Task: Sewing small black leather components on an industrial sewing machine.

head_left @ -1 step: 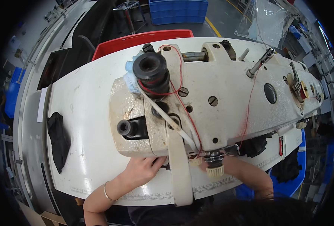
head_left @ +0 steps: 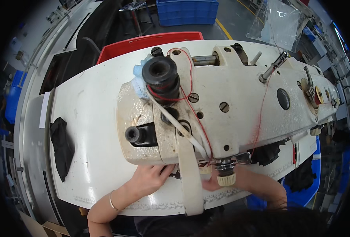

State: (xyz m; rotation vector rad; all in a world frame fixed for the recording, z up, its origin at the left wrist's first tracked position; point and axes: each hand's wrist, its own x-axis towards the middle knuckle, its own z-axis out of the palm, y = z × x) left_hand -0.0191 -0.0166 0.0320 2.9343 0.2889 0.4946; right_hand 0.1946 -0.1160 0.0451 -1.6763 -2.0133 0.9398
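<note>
A cream sewing machine (head_left: 238,118) fills the middle, threaded with red thread (head_left: 191,75). My left hand (head_left: 148,179) lies at the near edge of the machine head, fingers bent and pressed together, the tips hidden under it. Something small and dark shows beside those fingertips; what they hold cannot be made out. My right hand (head_left: 213,184) is low over the table behind the cream tension knob (head_left: 226,180), partly covered by it and by the pale strap (head_left: 190,177). Its fingers are mostly hidden and smeared.
The white table (head_left: 92,118) has a ruler scale along its near edge. Black cloth pieces (head_left: 61,148) lie at the left, with more black cloth (head_left: 267,153) under the machine arm. A red bin (head_left: 143,40) stands behind; a blue bin (head_left: 317,173) holds black cloth at the right.
My right hand has come a little to the left, and more of it shows between the strap and the knob. The left hand keeps its place.
</note>
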